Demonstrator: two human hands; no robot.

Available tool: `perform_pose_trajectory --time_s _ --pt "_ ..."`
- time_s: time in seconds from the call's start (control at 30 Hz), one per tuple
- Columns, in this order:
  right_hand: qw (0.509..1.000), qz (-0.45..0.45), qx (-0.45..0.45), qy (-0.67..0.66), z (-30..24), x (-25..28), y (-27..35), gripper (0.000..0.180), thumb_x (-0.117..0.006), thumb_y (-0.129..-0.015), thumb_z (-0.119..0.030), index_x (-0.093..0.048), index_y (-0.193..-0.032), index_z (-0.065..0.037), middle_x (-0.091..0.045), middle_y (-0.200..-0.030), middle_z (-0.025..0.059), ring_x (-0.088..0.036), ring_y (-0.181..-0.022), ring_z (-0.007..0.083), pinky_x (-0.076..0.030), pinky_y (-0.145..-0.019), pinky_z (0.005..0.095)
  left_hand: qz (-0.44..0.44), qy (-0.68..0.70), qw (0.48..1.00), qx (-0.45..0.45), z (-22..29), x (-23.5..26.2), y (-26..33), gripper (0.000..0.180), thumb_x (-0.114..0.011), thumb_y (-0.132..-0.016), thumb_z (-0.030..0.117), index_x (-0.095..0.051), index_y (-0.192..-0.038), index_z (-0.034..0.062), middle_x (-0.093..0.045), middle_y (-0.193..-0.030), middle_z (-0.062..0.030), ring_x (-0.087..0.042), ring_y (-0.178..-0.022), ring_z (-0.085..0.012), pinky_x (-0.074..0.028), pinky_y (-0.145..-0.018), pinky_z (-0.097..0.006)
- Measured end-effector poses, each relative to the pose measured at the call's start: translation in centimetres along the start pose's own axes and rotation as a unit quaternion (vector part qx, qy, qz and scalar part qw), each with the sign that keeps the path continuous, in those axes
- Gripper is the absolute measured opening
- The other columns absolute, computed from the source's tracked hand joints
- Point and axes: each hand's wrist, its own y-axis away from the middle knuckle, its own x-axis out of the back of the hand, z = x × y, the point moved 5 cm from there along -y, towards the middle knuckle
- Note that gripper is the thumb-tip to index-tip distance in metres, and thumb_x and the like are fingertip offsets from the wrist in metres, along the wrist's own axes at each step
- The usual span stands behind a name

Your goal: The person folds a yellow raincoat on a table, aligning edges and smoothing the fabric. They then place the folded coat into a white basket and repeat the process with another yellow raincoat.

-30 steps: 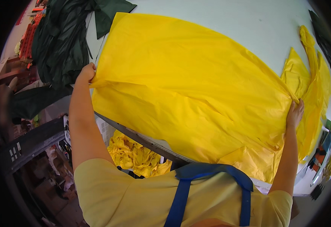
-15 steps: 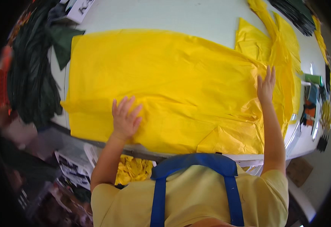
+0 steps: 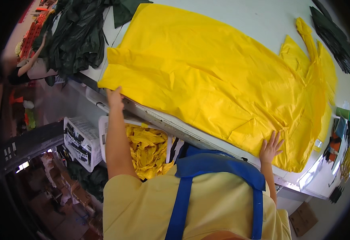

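Note:
A large piece of thin, shiny yellow fabric [image 3: 207, 76] lies spread and wrinkled over the pale table. Its near left edge is in the closed fingers of my left hand [image 3: 115, 98], at the table's front edge; the fingertips are partly hidden. My right hand [image 3: 270, 149] rests flat on the fabric near its close right end, fingers spread. Just beyond that hand the fabric bunches into folds, and narrow strip-like yellow parts [image 3: 312, 48] extend to the far right.
Dark green fabric [image 3: 79, 40] is heaped at the left, with a co-worker's arm [image 3: 33, 60] behind it. A bin of crumpled yellow pieces [image 3: 147, 148] stands below the table edge. A green roll [image 3: 344, 113] and dark folded fabric [image 3: 332, 36] lie at the right.
My left hand has gone from lying open on the fabric to its near left edge. My right hand has come nearer to the front edge. The view has turned.

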Motion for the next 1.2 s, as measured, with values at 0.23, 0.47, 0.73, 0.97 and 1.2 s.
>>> perform_pose_trajectory --time_s 0.23,0.47,0.73,0.97,1.2 --pt "0.999 -0.027 -0.002 0.033 0.9 1.6 3.0 0.058 -0.051 -0.088 -0.045 -0.037 -0.141 -0.027 -0.028 -0.148 0.0042 -0.021 -0.136 0.0343 -0.009 -0.103 0.0677 0.196 -0.437 0.848 -0.228 6.0 0.2 5.1 0.065 -0.064 -0.082 0.015 -0.032 -0.139 0.0105 -0.045 -0.132 -0.0180 -0.050 -0.113 -0.0314 -0.046 -0.086 -0.040" --pt "0.995 0.078 0.042 0.037 0.6 2.4 3.0 0.056 -0.057 -0.083 -0.047 -0.045 -0.135 -0.030 -0.043 -0.133 0.0083 -0.034 -0.125 0.0335 -0.020 -0.101 0.0570 -0.285 -0.583 0.574 -0.499 -1.1 -22.6 18.4 0.062 -0.053 -0.085 0.049 -0.036 -0.141 0.0269 -0.023 -0.151 -0.0093 -0.016 -0.139 -0.0367 -0.010 -0.108 -0.060" --pt "0.939 -0.277 0.098 -0.182 3.9 7.1 -1.1 0.045 -0.063 -0.083 -0.034 -0.057 -0.124 -0.018 -0.061 -0.111 0.0111 -0.057 -0.100 0.0281 -0.045 -0.087 0.0414 -0.242 -0.707 0.591 -0.304 2.8 -24.1 14.7 0.074 -0.058 -0.082 0.052 -0.031 -0.143 0.0219 -0.014 -0.153 -0.0118 -0.013 -0.139 -0.0386 -0.013 -0.105 -0.064" --pt "0.964 0.156 0.026 -0.212 14.8 12.4 -29.9 0.051 -0.060 -0.086 -0.039 -0.051 -0.124 -0.006 -0.055 -0.120 0.0215 -0.052 -0.112 0.0364 -0.043 -0.094 0.0413 -0.454 -0.409 0.553 -0.567 -0.6 -44.2 32.9 0.061 -0.066 -0.080 0.027 -0.044 -0.131 0.0009 -0.040 -0.137 -0.0207 -0.035 -0.128 -0.0373 -0.027 -0.108 -0.043" --pt "0.933 0.007 -0.139 -0.331 15.9 9.5 -45.5 0.062 -0.068 -0.080 -0.039 -0.049 -0.122 0.002 -0.059 -0.114 0.0187 -0.057 -0.105 0.0334 -0.046 -0.090 0.0427 -0.525 -0.278 0.483 -0.643 -6.3 -60.0 48.0 0.061 -0.065 -0.081 0.030 -0.043 -0.134 0.0100 -0.037 -0.141 -0.0139 -0.038 -0.126 -0.0333 -0.029 -0.107 -0.044"
